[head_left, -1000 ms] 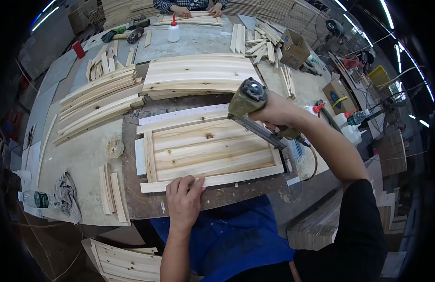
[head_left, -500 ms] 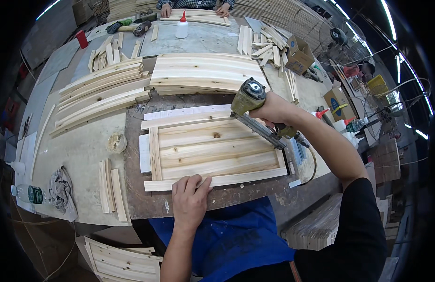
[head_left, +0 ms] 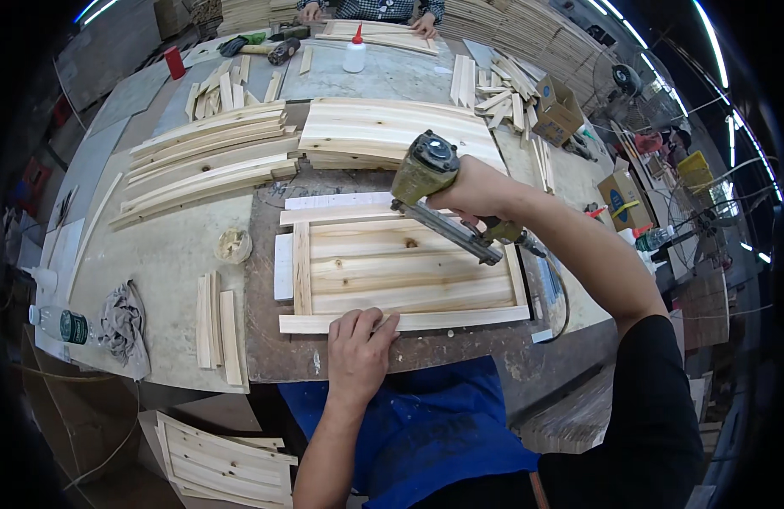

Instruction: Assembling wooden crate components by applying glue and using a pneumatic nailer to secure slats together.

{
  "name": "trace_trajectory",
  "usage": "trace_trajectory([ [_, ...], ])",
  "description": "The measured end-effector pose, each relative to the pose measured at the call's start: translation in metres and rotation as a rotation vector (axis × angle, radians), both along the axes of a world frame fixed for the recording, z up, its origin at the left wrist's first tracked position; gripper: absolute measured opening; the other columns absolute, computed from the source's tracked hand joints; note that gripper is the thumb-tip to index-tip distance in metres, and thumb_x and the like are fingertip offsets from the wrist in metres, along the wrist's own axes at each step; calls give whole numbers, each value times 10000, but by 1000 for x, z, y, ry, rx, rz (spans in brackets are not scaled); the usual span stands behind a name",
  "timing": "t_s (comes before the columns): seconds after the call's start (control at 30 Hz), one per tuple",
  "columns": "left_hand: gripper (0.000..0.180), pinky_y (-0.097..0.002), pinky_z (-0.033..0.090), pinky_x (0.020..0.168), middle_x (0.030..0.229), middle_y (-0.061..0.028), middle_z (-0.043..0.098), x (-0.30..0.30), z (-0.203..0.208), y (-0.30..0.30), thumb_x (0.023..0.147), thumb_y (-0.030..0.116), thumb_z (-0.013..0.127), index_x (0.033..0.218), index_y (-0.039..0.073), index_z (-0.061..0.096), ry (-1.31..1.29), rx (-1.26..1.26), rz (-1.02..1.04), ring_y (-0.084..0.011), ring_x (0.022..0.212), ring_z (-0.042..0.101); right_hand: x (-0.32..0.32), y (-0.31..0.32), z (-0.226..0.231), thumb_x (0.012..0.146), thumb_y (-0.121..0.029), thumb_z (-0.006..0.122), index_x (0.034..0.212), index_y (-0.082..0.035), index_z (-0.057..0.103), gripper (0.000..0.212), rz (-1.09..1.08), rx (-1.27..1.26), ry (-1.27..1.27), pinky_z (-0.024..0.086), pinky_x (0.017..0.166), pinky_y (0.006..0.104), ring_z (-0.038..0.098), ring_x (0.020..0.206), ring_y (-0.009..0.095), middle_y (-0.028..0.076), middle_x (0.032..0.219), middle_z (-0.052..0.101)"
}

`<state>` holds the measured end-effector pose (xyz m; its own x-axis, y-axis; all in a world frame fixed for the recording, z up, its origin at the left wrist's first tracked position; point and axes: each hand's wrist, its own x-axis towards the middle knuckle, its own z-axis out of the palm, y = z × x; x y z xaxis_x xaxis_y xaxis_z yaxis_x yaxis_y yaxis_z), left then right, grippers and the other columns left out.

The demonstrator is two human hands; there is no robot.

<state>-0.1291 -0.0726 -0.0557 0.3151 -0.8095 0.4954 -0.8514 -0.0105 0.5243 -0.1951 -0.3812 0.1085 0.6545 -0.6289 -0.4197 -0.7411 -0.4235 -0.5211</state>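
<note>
My right hand (head_left: 481, 188) is wrapped round the grip of a pneumatic nail gun (head_left: 427, 168), with an air hose at its rear. The gun hangs over the right part of a wooden panel (head_left: 375, 265), its nose left of the right end strip (head_left: 517, 273). Light strips edge this panel on all sides. On the near strip (head_left: 460, 319) my left hand (head_left: 358, 343) is closed over the edge, fingers bent and thumb beside them. The gun and right hand hide part of the far strip (head_left: 337, 214).
Stacked boards (head_left: 392, 127) lie beyond the panel, with long strips (head_left: 209, 174) to their left. A glue bottle (head_left: 354, 53), round tub (head_left: 233, 246), rag (head_left: 125, 327) and cardboard box (head_left: 557, 110) share the table. Across it, another person's hands (head_left: 424, 25) touch a wooden frame.
The nail gun has moved left over the panel, away from its right end strip. My left hand stays on the near strip. The whole view has shifted slightly.
</note>
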Motion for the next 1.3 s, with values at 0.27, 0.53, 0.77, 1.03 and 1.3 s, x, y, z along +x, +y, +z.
trace_trajectory([
  [0.27, 346, -443, 506, 939, 1113, -33, 684, 1, 7, -1, 830, 162, 858, 1175, 156, 830, 31, 1, -11, -264, 1088, 653, 30, 17, -9, 873, -266, 814, 1013, 31, 811, 328, 95, 6, 33, 587, 534, 347, 703, 540, 189, 109, 684, 717],
  [0.53, 328, -444, 506, 940, 1099, -35, 688, 1, 3, 0, 837, 167, 848, 1165, 149, 829, 43, -15, -11, -262, 1080, 657, 40, 24, -1, 880, -212, 822, 1017, 25, 788, 276, 112, 6, 53, 538, 499, 322, 664, 516, 169, 80, 676, 683],
  [0.77, 313, -443, 512, 937, 1087, -33, 689, 1, 2, -1, 846, 159, 835, 1158, 135, 826, 42, -30, -10, -261, 1071, 664, 66, 19, 6, 883, -201, 830, 929, 9, 770, 223, 147, 11, 10, 520, 480, 313, 631, 492, 145, 51, 638, 643],
  [1.03, 306, -439, 519, 933, 1081, -31, 683, 2, -2, 1, 866, 174, 812, 1167, 122, 818, 47, -41, -24, -261, 1069, 669, 104, 48, 2, 878, -221, 844, 924, 9, 763, 249, 208, 38, -25, 490, 472, 308, 629, 499, 136, 37, 629, 636],
  [1.3, 312, -436, 516, 951, 1117, -42, 681, 3, -1, 3, 877, 177, 795, 1181, 104, 804, 58, -32, -40, -263, 1100, 659, 121, 55, -4, 885, -235, 825, 985, -1, 781, 259, 267, 71, -11, 497, 491, 322, 630, 500, 146, 43, 635, 647],
])
